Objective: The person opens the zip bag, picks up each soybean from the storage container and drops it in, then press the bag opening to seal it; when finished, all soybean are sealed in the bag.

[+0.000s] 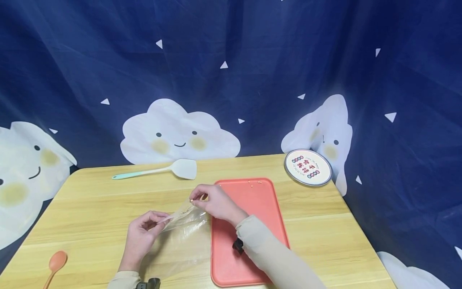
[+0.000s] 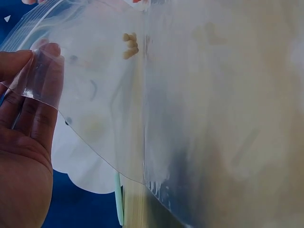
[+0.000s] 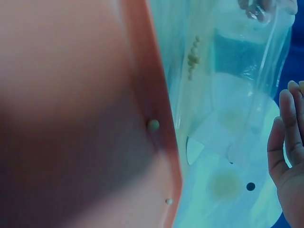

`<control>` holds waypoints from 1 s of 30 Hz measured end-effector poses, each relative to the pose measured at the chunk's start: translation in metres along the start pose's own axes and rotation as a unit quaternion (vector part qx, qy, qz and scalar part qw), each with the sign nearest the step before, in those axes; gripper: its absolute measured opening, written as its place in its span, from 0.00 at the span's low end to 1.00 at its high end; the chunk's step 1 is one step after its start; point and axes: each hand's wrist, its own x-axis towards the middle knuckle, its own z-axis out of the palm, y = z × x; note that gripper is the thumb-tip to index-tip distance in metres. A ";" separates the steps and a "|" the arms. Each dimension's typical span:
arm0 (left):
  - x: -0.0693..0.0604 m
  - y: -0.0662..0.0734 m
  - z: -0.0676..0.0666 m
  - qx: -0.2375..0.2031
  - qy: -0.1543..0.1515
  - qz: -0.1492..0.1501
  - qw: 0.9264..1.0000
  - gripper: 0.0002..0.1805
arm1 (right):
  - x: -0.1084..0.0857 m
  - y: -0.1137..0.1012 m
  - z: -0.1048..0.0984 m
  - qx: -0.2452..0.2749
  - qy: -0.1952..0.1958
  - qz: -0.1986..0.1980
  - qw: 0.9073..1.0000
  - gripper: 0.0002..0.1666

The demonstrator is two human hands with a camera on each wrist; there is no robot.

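Note:
A clear zip bag hangs slanted above the table left of the pink tray. My left hand pinches its upper left edge; the left wrist view shows the thumb and fingers on the film. At the bag's mouth is my right hand, a small pale bean between its thumb and finger. Several beans lie together inside the bag, also visible in the right wrist view. Loose beans rest along the tray's edge, with several more at its far end.
A white spatula with a mint handle lies at the table's back. An orange spoon is at the front left. The round patterned plate sits at the back right, beside the blue cloud-print curtain.

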 end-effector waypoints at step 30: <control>0.000 -0.001 -0.001 0.007 -0.002 0.009 1.000 0.12 | -0.006 0.001 -0.012 -0.053 0.007 -0.009 0.999 0.08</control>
